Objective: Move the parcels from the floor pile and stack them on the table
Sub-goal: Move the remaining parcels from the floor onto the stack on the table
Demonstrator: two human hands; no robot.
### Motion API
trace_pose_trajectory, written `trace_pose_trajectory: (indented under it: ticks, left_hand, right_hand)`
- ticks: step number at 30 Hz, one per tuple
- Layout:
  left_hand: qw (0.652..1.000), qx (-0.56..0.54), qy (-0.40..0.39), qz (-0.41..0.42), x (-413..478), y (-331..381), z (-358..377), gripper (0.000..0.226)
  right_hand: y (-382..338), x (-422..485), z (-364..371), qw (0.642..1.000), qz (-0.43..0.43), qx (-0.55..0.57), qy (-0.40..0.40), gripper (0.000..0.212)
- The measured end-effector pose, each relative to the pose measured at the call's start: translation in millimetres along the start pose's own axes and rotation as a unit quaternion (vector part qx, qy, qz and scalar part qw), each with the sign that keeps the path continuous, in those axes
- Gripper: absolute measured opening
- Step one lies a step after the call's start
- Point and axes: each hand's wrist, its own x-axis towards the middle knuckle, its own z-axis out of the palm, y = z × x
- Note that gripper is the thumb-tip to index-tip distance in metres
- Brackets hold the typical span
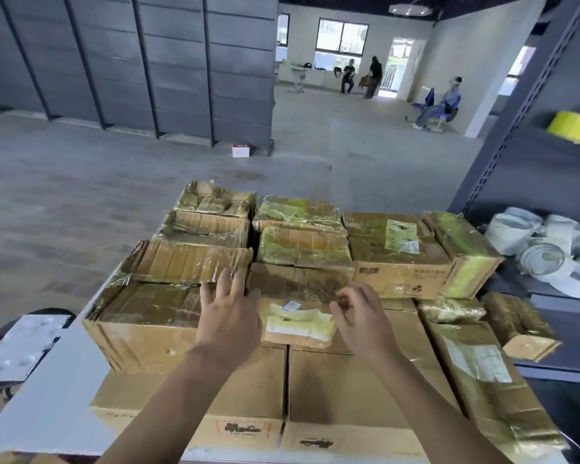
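Several taped brown cardboard parcels are stacked on a white table point(47, 406). A small parcel with a white label point(298, 324) lies on top of the front boxes, between my two hands. My left hand point(230, 313) is at its left edge, fingers straight and spread, fingertips reaching the taped box point(185, 262) behind. My right hand point(359, 316) hovers at the small parcel's right end with fingers loosely curled, gripping nothing that I can see. Two large plain boxes point(349, 390) form the front of the stack. The floor pile is out of view.
A dark metal shelf rack point(529, 169) stands on the right, holding white tape rolls point(546, 249) and a yellow roll point(575, 125). Grey shelving point(131, 61) lines the far left. A small white box point(240, 150) lies on the concrete floor. People sit and stand in the far room.
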Motion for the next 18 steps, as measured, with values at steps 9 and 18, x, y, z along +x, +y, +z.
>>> trace_pose_trajectory:
  ticks: [9, 18]
  left_hand:
    - [0.993, -0.091, 0.066, -0.031, -20.0, 13.9, -15.2, 0.034]
    - [0.955, -0.183, 0.136, -0.191, -97.4, -10.0, -34.3, 0.039]
  right_hand:
    - [-36.2, 4.4, -7.4, 0.987, -0.148, 0.029, 0.056, 0.016]
    - [-116.8, -9.9, 17.6, 0.939, -0.279, 0.198, -0.031, 0.021]
